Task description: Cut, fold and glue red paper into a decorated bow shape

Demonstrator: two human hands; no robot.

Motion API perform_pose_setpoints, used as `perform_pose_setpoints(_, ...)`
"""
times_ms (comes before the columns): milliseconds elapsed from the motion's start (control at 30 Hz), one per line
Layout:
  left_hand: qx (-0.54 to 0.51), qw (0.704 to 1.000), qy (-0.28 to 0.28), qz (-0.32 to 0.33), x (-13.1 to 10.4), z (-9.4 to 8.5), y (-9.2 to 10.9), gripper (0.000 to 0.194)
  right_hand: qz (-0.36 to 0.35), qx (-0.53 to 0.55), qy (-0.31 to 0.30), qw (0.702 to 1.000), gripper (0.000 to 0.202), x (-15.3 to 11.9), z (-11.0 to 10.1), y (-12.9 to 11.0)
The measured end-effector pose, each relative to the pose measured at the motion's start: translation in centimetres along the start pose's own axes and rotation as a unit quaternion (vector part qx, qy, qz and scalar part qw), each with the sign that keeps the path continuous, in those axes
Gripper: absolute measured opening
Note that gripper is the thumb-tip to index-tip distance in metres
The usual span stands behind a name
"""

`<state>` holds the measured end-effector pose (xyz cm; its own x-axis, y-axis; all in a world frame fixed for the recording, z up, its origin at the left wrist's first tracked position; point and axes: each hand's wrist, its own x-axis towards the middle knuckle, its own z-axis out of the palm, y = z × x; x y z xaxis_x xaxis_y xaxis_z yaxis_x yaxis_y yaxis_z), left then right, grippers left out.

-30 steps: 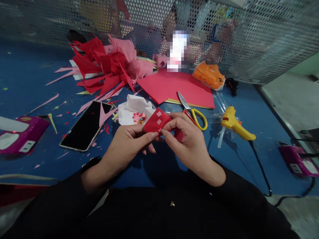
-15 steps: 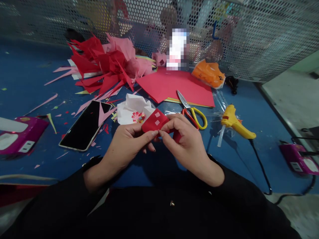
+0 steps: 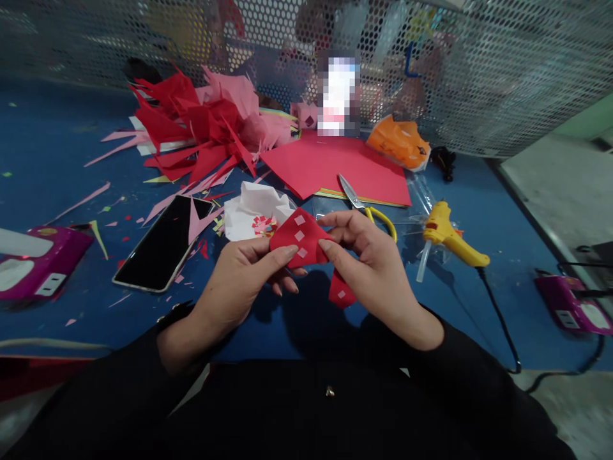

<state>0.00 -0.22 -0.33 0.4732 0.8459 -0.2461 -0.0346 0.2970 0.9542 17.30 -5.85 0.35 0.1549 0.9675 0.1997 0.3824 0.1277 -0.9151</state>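
A folded piece of red paper (image 3: 312,237) with small pink squares on it is held between both hands. My left hand (image 3: 239,275) pinches its left side, the thumb lying on the front below the squares. At its right edge my right hand (image 3: 366,259) grips it between thumb and fingers. Another red part with one pink square (image 3: 341,294) hangs below my right hand. Just behind lies white crumpled paper (image 3: 256,204) with small red and yellow bits (image 3: 263,225) on it. Scissors (image 3: 353,191) with yellow and red handles lie beyond my right hand, partly hidden by it.
Red and pink scraps (image 3: 201,124) pile at the back left, beside red sheets (image 3: 335,163). A black phone (image 3: 160,246) lies left. A yellow glue gun (image 3: 450,236) with cable and an orange bag (image 3: 400,142) are right. Purple boxes (image 3: 50,262) flank the table; a metal mesh (image 3: 278,51) stands behind.
The red paper has opened out, showing a third pink square and the hanging lower part. My right hand has shifted slightly right and now covers the red scissor handle.
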Motion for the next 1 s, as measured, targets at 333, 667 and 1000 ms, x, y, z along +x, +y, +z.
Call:
perform_pose_setpoints(333, 0.006, 1.000, 0.024, -0.018, -0.14, 0.37, -0.27, 0.021, -0.031, -0.034, -0.008, 0.999, 0.019, -0.57, 0.80, -0.09)
perform_pose_setpoints(667, -0.026, 1.000, -0.006, -0.017, -0.13, 0.29, 0.03, 0.036, -0.004, 0.008, 0.006, 1.000, 0.021, -0.10, 0.09, -0.49)
perform_pose_setpoints(1000, -0.018, 0.999, 0.020, -0.019, -0.09, 0.34, -0.24, 0.020, -0.029, -0.039, -0.005, 0.999, 0.021, -0.28, 0.23, -0.07)
